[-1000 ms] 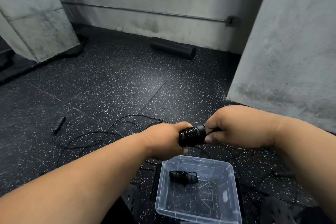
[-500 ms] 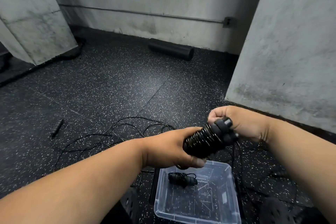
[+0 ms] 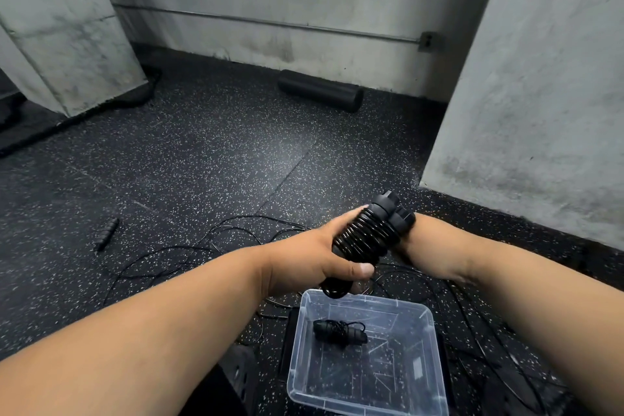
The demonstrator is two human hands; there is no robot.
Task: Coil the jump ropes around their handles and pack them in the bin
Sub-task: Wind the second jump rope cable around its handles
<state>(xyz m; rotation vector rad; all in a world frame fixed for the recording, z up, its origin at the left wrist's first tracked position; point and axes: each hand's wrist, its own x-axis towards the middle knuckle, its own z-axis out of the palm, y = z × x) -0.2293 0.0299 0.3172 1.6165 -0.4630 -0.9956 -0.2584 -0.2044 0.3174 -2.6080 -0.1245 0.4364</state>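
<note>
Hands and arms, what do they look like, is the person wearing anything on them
Both forearms are bare to the frame edge: no sleeves, gloves, watch or bands show. The left hand shows a short thumbnail. The right hand is mostly hidden, so rings there can't be ruled out.

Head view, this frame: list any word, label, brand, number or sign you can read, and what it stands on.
No text is readable.
Clear bin: a small pale sticker on its base, too small and blurred to read.
Coiled jump rope in the left hand: no marking visible.
Walls, floor and foam roller: no lettering or signs.
</note>
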